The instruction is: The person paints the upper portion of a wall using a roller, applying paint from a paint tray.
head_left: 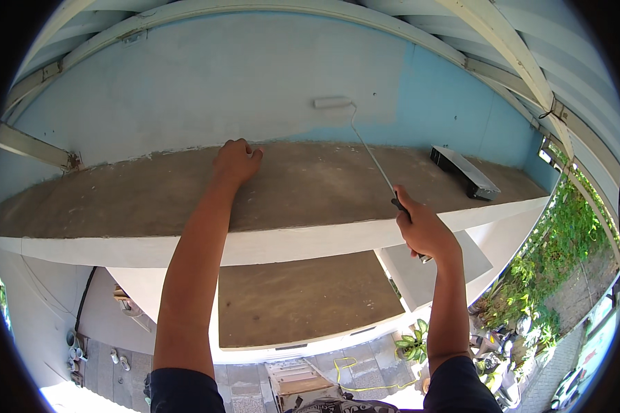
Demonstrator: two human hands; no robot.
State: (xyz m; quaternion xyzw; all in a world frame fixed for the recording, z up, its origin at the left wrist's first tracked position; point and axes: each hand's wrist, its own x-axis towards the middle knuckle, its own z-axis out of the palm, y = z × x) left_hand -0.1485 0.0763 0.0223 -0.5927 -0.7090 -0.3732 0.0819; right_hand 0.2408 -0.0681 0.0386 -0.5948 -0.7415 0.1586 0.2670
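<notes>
My right hand (426,230) is wrapped round the dark handle of a paint roller (372,155), whose long thin metal rod reaches up and away to the left. The pale roller sleeve (332,102) lies against the wall (434,82), close to the border between greyish-white paint and bare light blue. On the brown ledge below that wall rests my left hand (239,163), fingers curled in, with nothing visible in them. To the right, a black paint tray (465,172) with a pale, paint-smeared inside sits on the same ledge.
The wide ledge (303,186) has a white front edge, with a lower brown shelf (303,299) beneath. Pale roof beams (510,48) arch overhead. Far below are a wooden step-like piece (296,378), a yellow cord (344,375), shoes (120,359) and a potted plant (413,342).
</notes>
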